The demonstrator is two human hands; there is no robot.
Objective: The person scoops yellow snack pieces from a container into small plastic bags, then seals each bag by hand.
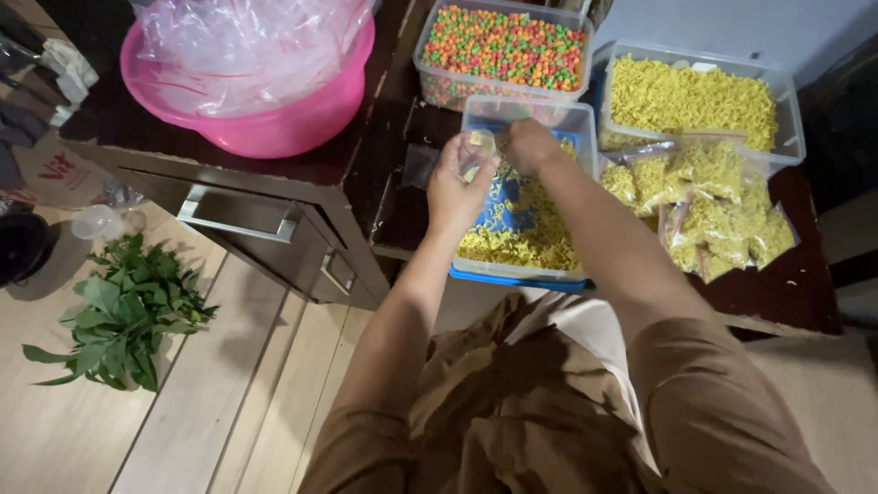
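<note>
My left hand (pixel 457 187) holds a small clear plastic bag (pixel 478 149) open over a clear tub (pixel 569 123) partly filled with yellow crinkly snack pieces (pixel 535 240). My right hand (pixel 530 144) is pinched at the bag's mouth, fingers closed on some snack; how much it grips is hidden. Both hands hover above the tub, which rests on a blue lid (pixel 512 277) on a dark table (pixel 814 274).
Several filled small bags of yellow snack (pixel 713 210) lie to the right. Behind stand a tub of yellow snack (pixel 695 96) and a tub of multicoloured snack (pixel 501 46). A pink basin (pixel 265 128) holds clear plastic bags. Green leaves (pixel 123 311) lie on the wooden floor.
</note>
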